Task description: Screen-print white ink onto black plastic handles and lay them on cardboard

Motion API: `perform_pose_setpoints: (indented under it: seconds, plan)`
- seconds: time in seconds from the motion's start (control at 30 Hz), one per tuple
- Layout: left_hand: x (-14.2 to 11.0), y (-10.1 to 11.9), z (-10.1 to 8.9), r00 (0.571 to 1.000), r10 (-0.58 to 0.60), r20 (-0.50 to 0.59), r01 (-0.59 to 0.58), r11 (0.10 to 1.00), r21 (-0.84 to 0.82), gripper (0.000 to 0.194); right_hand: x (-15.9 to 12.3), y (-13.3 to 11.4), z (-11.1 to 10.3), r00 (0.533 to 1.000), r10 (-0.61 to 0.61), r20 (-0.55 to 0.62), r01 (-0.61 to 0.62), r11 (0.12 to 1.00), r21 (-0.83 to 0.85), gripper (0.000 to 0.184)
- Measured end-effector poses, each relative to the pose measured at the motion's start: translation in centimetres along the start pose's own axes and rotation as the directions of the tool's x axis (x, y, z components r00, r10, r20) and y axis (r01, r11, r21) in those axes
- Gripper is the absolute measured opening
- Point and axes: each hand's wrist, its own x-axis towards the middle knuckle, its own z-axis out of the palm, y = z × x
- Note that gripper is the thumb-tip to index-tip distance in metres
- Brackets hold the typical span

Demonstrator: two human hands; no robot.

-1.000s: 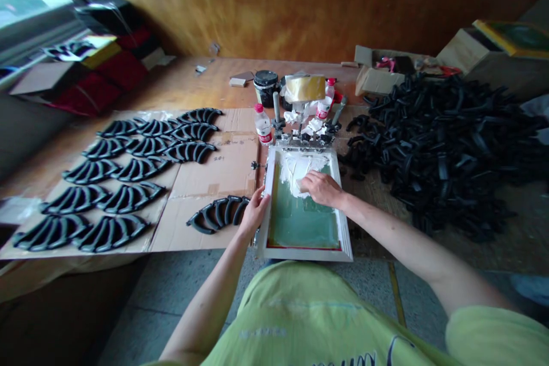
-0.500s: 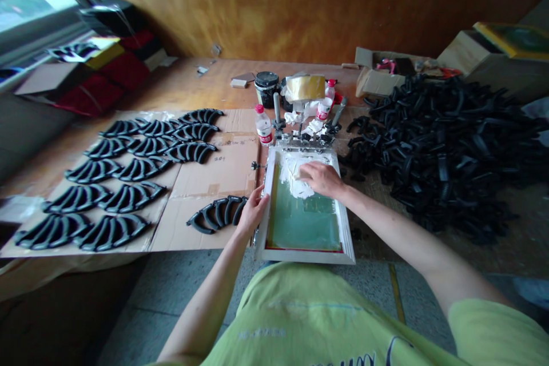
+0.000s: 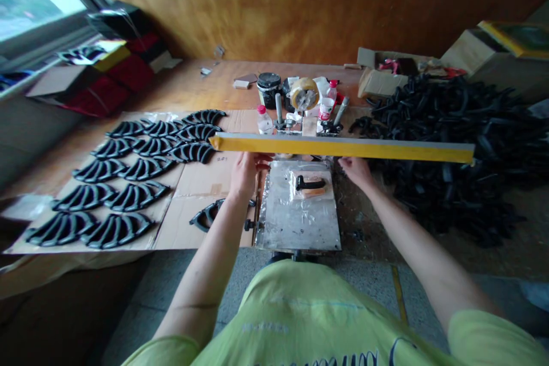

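Note:
The screen frame (image 3: pixel 343 146) is tilted up, its yellow-and-grey front edge crossing my view. Under it, a grey metal plate (image 3: pixel 300 214) carries a single black curved handle-like part (image 3: pixel 311 183) on a pale, taped pad. My left hand (image 3: pixel 244 176) is left of the plate, just below the frame edge; its fingers point right and are partly hidden, apparently holding nothing. To the plate's right is my right hand (image 3: pixel 357 172), fingers bent together; what they hold, if anything, I cannot make out. A pale block (image 3: pixel 309 126) stands by the hinge clamps.
Rows of black fan-shaped parts (image 3: pixel 118 229) lie on cardboard (image 3: pixel 184 211) at left. A large heap of similar black pieces (image 3: pixel 446 143) covers the right side. Behind the frame are a bottle (image 3: pixel 265 120), a tape roll (image 3: pixel 304 94) and a black-lidded tub (image 3: pixel 269 88).
The screen frame has swung up from flat, uncovering the plate and the black part. My right hand has left the white ink and moved right; my left hand has moved up slightly.

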Motion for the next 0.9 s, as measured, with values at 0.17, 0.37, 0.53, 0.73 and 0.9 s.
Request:
perform_pose_setpoints:
  seconds: [0.17, 0.37, 0.53, 0.73, 0.9]
  plan:
    - [-3.5, -3.9, 1.8, 0.975, -0.218, -0.041, 0.215, 0.973, -0.079, 0.053, -5.6, -3.0, 4.3, 0.894, -0.388, 0.225, 0.407, 0.912, -0.045, 0.026]
    - [-11.1, -9.7, 2.1, 0.753, -0.629, 0.193, 0.648, 0.759, -0.054, 0.057, -11.7, -8.6, 5.4, 0.77, -0.608, 0.192, 0.627, 0.778, -0.049, 0.011]
    - [-11.6, -8.3, -1.1, 0.865, -0.501, 0.031, 0.498, 0.864, 0.074, 0.052, -8.9, -4.0, 3.9, 0.791, -0.581, 0.194, 0.596, 0.803, -0.022, 0.027]
    - [-12.0, -6.5, -3.2, 0.912, -0.406, 0.053, 0.391, 0.903, 0.176, 0.049, -0.5, 6.6, 0.0, 0.962, -0.193, 0.195, 0.264, 0.847, -0.461, 0.038]
    - [-12.7, -6.0, -2.6, 0.909, -0.411, 0.074, 0.396, 0.904, 0.16, 0.053, -0.2, 9.3, -0.4, 0.933, -0.129, 0.336, 0.312, 0.754, -0.577, 0.04]
